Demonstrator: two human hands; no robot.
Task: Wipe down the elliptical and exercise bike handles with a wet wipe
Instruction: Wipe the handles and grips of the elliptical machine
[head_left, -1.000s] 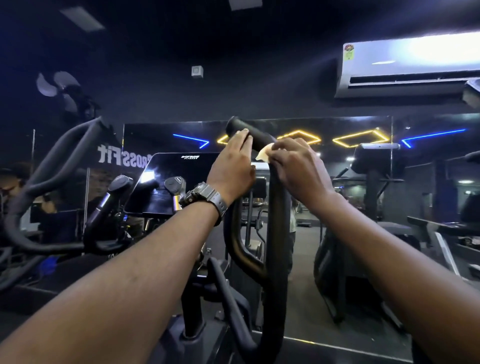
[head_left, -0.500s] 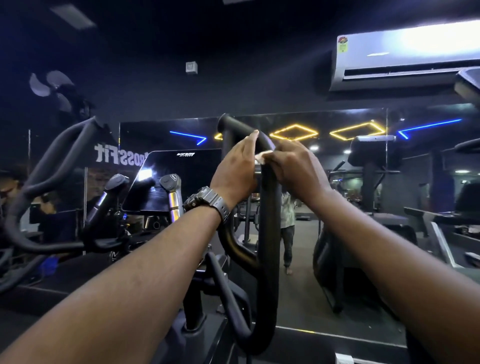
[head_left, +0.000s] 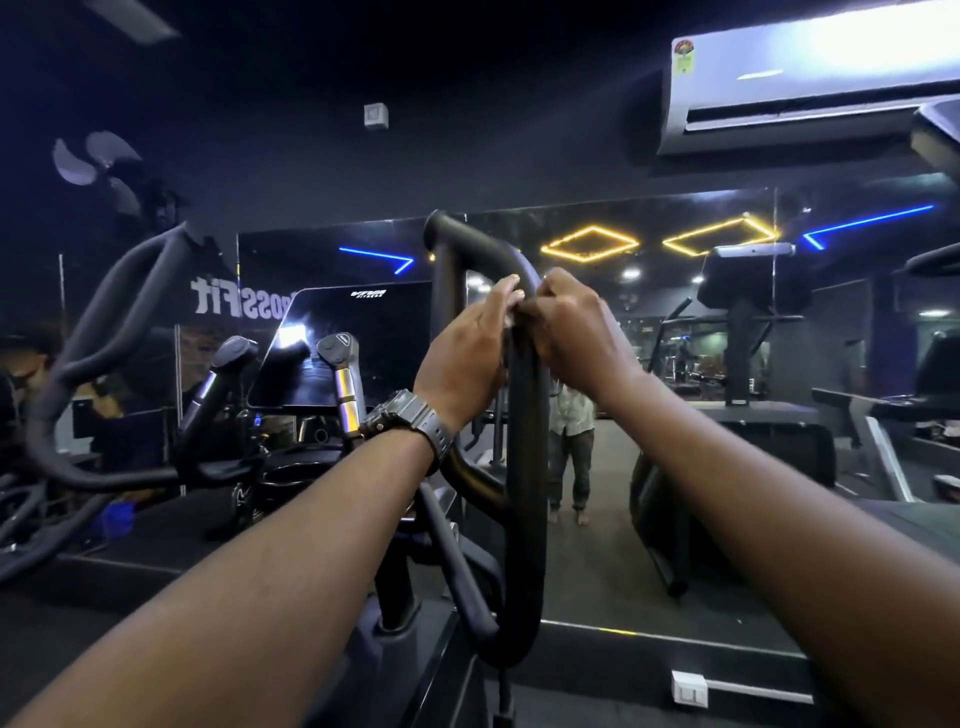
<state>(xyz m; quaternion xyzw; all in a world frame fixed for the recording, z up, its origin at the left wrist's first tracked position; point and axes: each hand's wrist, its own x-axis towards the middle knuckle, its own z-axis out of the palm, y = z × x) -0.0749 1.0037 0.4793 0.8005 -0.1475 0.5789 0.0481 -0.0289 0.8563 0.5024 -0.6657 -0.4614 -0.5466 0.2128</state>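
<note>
Mirror (head_left: 649, 467) behind, AC unit (head_left: 810, 78) top right, console (head_left: 343, 353) left of the black looped handle (head_left: 524, 467). Left hand (head_left: 462, 353), watch (head_left: 410, 421) on wrist, lies on the handle's top bend with fingers nearly straight; right hand (head_left: 571, 327) has fingers curled round the bar beside it. Wipe (head_left: 511, 319): just a pale sliver between the hands, against the handle.

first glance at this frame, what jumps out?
Both hands meet at centre on the looped black elliptical handle: the left hand, wearing a wristwatch, rests against the bar, and the right hand curls round it, a pale sliver of wipe barely showing between them. Behind, a wall mirror reflects yellow diamond lights, upper centre-right. A bright air conditioner fills the top right corner.
</note>
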